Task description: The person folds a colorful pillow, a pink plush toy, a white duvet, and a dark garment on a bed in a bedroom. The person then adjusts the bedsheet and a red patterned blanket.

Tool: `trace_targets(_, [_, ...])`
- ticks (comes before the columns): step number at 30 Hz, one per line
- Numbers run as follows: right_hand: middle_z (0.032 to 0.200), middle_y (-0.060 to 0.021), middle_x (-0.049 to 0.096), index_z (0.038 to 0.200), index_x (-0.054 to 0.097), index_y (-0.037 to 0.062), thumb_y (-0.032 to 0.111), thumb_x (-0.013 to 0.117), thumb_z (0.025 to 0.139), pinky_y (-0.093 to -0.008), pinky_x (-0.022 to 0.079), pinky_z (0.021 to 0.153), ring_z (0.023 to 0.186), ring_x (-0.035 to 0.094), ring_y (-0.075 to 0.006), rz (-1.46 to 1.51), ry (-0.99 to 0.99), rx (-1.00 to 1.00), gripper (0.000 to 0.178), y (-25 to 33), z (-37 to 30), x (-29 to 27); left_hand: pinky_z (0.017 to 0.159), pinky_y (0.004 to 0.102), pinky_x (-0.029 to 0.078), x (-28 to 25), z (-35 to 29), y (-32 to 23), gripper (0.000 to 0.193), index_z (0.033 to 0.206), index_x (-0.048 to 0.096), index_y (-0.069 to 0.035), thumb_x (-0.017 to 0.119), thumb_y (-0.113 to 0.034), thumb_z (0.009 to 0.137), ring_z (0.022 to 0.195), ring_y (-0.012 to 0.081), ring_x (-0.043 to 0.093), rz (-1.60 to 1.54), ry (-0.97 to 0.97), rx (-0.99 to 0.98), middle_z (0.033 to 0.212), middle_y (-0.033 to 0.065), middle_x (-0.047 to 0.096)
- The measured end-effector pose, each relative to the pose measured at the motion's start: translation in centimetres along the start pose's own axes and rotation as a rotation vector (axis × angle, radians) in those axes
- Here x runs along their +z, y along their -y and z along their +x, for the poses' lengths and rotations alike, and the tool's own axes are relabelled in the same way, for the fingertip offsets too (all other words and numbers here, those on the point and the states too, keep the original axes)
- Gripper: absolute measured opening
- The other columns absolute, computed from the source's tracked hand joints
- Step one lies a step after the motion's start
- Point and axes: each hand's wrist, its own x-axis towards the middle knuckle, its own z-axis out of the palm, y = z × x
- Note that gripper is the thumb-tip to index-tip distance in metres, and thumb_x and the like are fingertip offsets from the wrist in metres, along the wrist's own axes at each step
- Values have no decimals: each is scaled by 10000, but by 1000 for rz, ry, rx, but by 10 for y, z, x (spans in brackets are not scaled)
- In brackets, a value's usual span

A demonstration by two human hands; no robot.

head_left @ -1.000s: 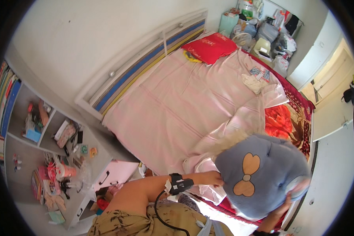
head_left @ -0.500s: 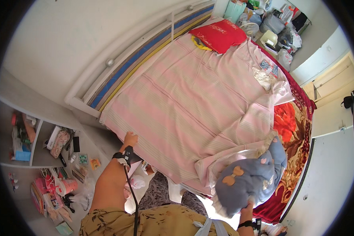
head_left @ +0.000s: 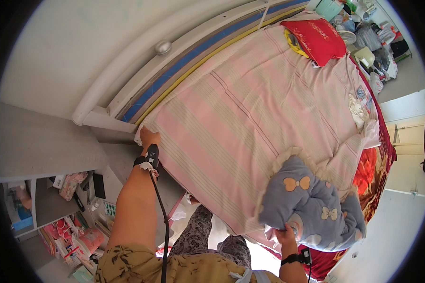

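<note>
A pink striped bed sheet (head_left: 212, 137) covers most of the bed. At its near-left corner my left hand (head_left: 149, 137) is closed on the sheet's edge, beside the end of the bed frame. My right hand (head_left: 286, 237) grips the near edge of a soft blue-grey pillow (head_left: 311, 212) with bow prints and a cream ruffled border. The pillow lies bunched on the near-right part of the bed, over the sheet. Part of the right fingers is hidden by its fabric.
A red pillow (head_left: 318, 41) rests at the far end. Patterned red blankets (head_left: 375, 184) show along the right side. Left of me stands an open shelf unit (head_left: 52, 198) with mixed items. Bags and household goods (head_left: 373, 47) are piled beyond the bed.
My left hand has moved forward along the bed's edge to the sheet's corner. My right hand has lifted and shifted the pillow forward on the bed. The view has turned toward the left.
</note>
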Motion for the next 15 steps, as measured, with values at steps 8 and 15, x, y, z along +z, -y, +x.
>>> trace_targets(8, [1043,-216,548,1147,399,-47,249,487,865,-426,498,749,876,579,-353,-876,63,125,418,-28,6,21,914,519,350,-1,42,4,456,1173,485,-67,570,-220,752,1140,313,435,313,160,-91,1235,135,456])
trace_targets(15, [1019,-183,580,1140,451,-34,274,496,876,-350,512,735,843,607,-271,-1315,241,363,408,-56,-19,73,650,455,421,19,-20,-9,203,834,573,-23,554,-89,643,771,337,523,389,-232,854,903,153,513])
